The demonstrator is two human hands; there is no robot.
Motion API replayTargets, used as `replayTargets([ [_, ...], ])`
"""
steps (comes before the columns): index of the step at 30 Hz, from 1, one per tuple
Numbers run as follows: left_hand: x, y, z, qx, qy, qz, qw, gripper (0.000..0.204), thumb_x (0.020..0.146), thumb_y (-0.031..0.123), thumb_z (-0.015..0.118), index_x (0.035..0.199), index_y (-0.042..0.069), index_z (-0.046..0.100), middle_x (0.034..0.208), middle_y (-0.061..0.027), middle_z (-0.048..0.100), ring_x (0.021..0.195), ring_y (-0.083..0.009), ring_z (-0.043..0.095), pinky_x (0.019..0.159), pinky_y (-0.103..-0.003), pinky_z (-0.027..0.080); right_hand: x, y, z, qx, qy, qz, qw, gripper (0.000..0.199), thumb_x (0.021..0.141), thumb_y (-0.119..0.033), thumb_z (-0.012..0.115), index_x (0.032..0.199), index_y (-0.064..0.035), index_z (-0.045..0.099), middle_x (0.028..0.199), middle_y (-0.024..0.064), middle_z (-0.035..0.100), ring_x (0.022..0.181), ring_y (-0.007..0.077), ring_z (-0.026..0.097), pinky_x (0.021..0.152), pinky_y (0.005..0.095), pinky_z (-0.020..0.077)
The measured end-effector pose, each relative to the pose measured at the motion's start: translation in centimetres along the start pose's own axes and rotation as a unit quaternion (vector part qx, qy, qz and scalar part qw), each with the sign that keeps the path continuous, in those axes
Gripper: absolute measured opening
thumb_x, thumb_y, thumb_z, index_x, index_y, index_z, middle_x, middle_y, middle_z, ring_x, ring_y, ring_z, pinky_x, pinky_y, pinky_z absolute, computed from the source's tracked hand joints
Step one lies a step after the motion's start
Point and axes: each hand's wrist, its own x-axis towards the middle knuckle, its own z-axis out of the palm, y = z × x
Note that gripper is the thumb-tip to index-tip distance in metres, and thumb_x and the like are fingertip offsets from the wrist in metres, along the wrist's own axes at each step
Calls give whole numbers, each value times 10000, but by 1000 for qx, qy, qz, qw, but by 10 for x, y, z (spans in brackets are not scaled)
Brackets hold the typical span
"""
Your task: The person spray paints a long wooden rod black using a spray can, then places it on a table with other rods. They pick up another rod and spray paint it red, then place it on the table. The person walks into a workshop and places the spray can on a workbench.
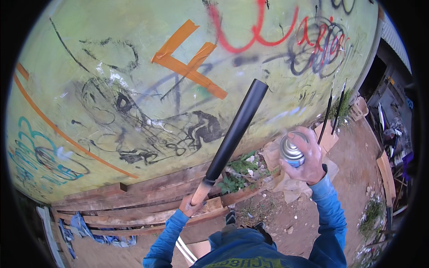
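Near centre, the left hand (191, 207) is closed round the pale handle (201, 194) of a black tube (237, 129), apparently keeping fingers off its dark length. To the right, the right hand (309, 157) curls round a spray can (292, 152), one fingertip atop it, seemingly for pressing.

The only view looks from the wearer's head, through the left of two fisheye lenses, forward and steeply down over the blue shirt (250, 251). The left hand (188, 207) and right hand (311, 157) are near; the graffitied wall (134, 22) fronts the lens, farther off, above dirt ground (357, 161).
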Motion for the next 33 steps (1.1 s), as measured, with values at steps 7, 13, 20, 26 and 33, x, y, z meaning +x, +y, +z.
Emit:
replayTargets([
  [7,12,-18,3,-62,48,18,997,204,816,41,659,1010,-6,617,765,-38,650,682,-100,614,593,-253,493,5,-42,24,59,-52,27,997,594,715,-265,798,1250,-149,569,1097,168,554,906,315,636,763,379,549],
  [13,19,-29,4,-25,21,1,999,163,842,76,675,981,2,634,820,-13,636,738,-110,592,642,-263,487,51,-15,-3,63,203,95,973,636,764,-210,771,1303,-54,473,1140,179,554,955,267,601,848,366,490],
  [20,23,-52,14,-236,-18,-14,971,501,958,485,505,1080,10,608,844,-13,576,777,-98,513,706,-264,427,-43,-121,53,150,-199,119,961,575,721,-263,798,1225,-118,563,1079,185,561,963,348,627,740,434,547],
  [26,17,-64,20,-222,-27,10,975,624,954,579,400,1089,-1,587,875,-7,558,788,-112,489,739,-270,406,61,-52,18,154,116,195,961,568,829,-271,716,1290,-38,481,1064,122,571,948,203,584,854,360,471],
  [33,23,-78,24,-192,-3,36,981,601,958,564,402,1115,3,546,914,-29,548,823,-124,489,771,-278,408,20,-78,29,124,94,195,968,648,790,-319,738,1294,-5,480,1166,170,534,1021,254,569,928,387,433],
])
